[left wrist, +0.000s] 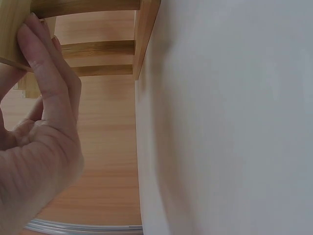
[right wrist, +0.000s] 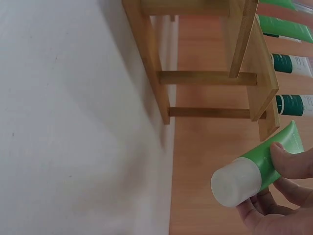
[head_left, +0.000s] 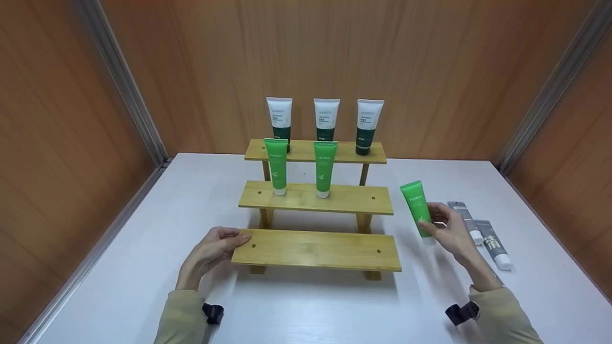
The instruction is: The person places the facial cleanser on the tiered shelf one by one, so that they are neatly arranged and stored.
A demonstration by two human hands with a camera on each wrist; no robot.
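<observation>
My right hand [head_left: 449, 229] holds a green squeeze tube [head_left: 415, 203] with a white cap, clear of the table and to the right of a three-tier wooden stand [head_left: 315, 248]. In the right wrist view the thumb and fingers grip the tube [right wrist: 266, 159], its cap [right wrist: 237, 182] facing the camera. With thumb above and fingers beneath, my left hand [head_left: 215, 248] pinches the left end of the lowest tier. Two more green tubes, one at the left [head_left: 277, 165] and one in the middle [head_left: 324, 167], stand cap down on the second tier.
White and dark green tubes, left [head_left: 280, 114], middle [head_left: 326, 114] and right [head_left: 369, 124], stand on the top tier. Two grey tubes, one behind [head_left: 461, 210] and one in front [head_left: 492, 241], lie beside my right hand on the white table [head_left: 306, 310]. Wood-grain panels [head_left: 325, 57] enclose the table.
</observation>
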